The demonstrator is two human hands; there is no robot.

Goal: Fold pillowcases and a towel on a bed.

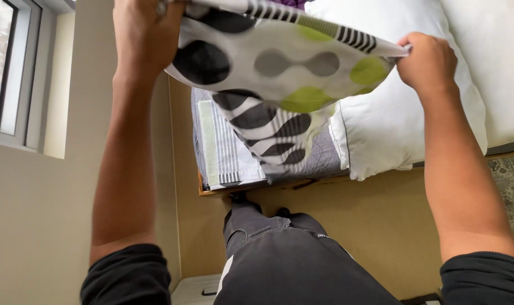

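A patterned pillowcase [279, 68] is held stretched between both hands, its long axis running from one set of fingers to the other, a loose end hanging below them. The left hand [144, 39] is clenched on one corner; the right hand [429, 59] is pinched on the opposite edge. Beyond the fingers a white pillow [381, 130] lies on the bed [223, 152], partly hidden by the cloth. A window [8, 68] is seen outside the left fingers.
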